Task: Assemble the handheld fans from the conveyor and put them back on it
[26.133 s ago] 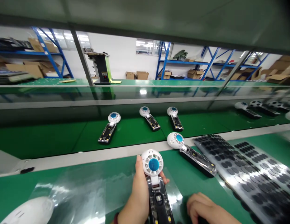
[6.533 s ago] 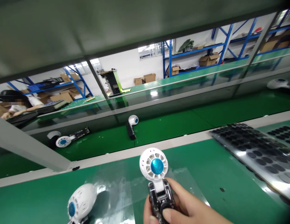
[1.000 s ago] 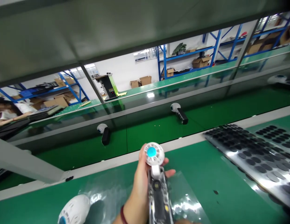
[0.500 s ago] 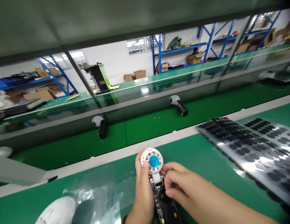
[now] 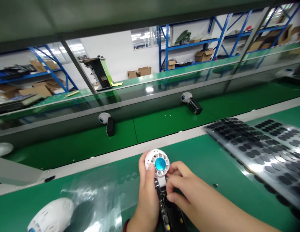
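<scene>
At the near edge of the green worktop (image 5: 212, 161), your left hand (image 5: 146, 190) wraps around a small handheld fan (image 5: 161, 183), gripping it just below its round white head, while your right hand (image 5: 186, 190) closes its fingertips (image 5: 169, 197) on the dark handle, pressing at a spot under the neck. Keep the left grip firm and the handle level, and press squarely rather than at a slant, judging by the pinch. That fan shows a white slotted head with a shiny blue centre and an open black handle with bare parts inside. Sheets of dark round pads (image 5: 258, 151) lie to your right; another white fan (image 5: 52, 216) rests at lower left.
</scene>
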